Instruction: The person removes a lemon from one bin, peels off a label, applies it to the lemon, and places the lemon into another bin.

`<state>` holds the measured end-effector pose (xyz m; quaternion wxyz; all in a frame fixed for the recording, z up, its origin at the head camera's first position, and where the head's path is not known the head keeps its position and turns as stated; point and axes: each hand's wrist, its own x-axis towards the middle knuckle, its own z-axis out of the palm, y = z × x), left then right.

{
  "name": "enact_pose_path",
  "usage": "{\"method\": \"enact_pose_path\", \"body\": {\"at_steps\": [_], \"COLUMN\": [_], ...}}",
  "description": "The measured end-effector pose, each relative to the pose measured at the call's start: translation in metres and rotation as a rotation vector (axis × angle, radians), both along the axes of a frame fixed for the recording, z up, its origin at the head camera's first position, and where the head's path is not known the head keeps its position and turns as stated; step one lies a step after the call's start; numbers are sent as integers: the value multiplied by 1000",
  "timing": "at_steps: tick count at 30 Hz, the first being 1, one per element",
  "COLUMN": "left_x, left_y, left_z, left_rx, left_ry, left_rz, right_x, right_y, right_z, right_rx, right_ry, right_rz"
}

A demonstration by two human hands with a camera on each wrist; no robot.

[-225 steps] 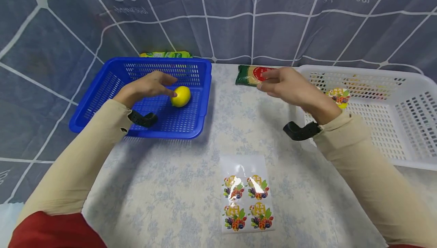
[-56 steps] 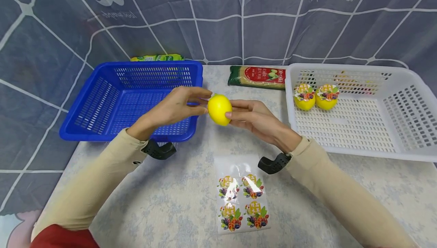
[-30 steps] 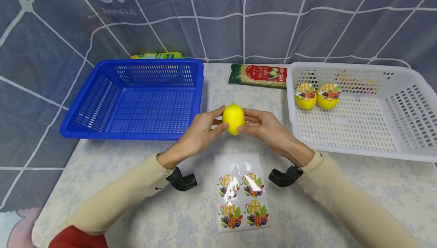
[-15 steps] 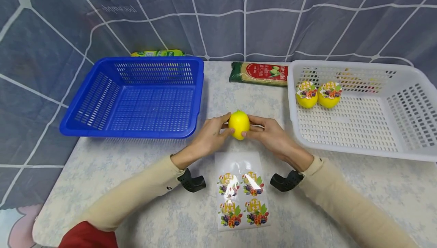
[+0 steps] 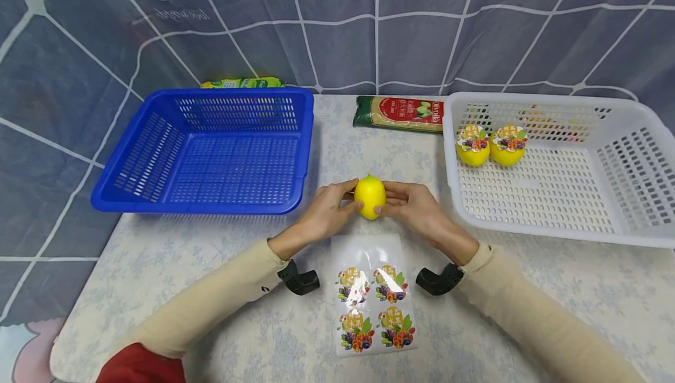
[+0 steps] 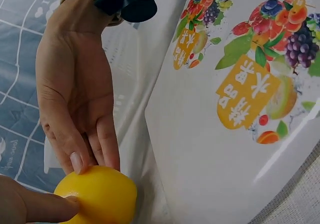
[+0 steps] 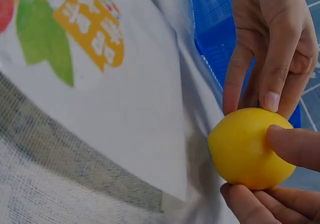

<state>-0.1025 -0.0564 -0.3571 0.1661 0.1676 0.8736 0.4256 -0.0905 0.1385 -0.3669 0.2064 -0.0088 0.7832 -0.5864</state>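
Observation:
A yellow lemon (image 5: 370,197) stands upright on the table just beyond the sticker sheet (image 5: 371,248), its tip pointing away from me. My left hand (image 5: 329,210) holds it from the left and my right hand (image 5: 419,210) from the right, thumbs on the near side. In the left wrist view the right hand's fingers touch the lemon (image 6: 107,194), and the left thumb presses on it. The right wrist view has the lemon (image 7: 250,151) between both hands. Several round fruit-print stickers are on the sheet. The lemon bears no sticker on its visible side.
At left stands a blue basket (image 5: 303,190). A white basket (image 5: 538,228) at right contains two lemons (image 5: 490,151) with fruit stickers on them. A red and green pasta packet (image 5: 401,113) lies at the back, and a yellow-green packet (image 5: 242,82) sits behind the blue basket.
The lemon was in the blue basket; my left hand took it out. Both hands then brought it over the table's middle and lowered it toward me. In the last half second it barely moved.

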Motion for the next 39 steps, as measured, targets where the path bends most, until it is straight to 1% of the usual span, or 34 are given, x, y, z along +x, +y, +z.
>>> {"method": "enact_pose_path", "body": {"at_steps": [4, 10, 14, 19, 22, 30, 34, 39], "left_x": [-1, -2, -3, -4, -5, -8, -10, -10], "left_y": [-1, -3, -4, -5, -5, -4, -4, -4], "left_z": [-3, -7, -7, -7, -8, -11, -10, -9], "left_rx": [-4, -21, -28, -43, -52, -37, -28, -20], "left_ry": [-3, 27, 34, 7, 4, -28, -27, -40], "left_rz": [-14, -25, -31, -17, -5, 13, 26, 22], "right_x": [0, 0, -1, -2, -2, 2, 5, 7], "right_y": [-1, -1, 0, -1, -2, 4, 7, 8], "right_z": [-3, -6, -7, -8, -8, -7, -7, -8], "right_rx": [26, 61, 63, 64, 71, 66, 65, 59], "right_ry": [5, 3, 0, -18, -20, -17, -5, 2], "right_rz": [10, 23, 25, 18, 7, -27, -16, -9]}}
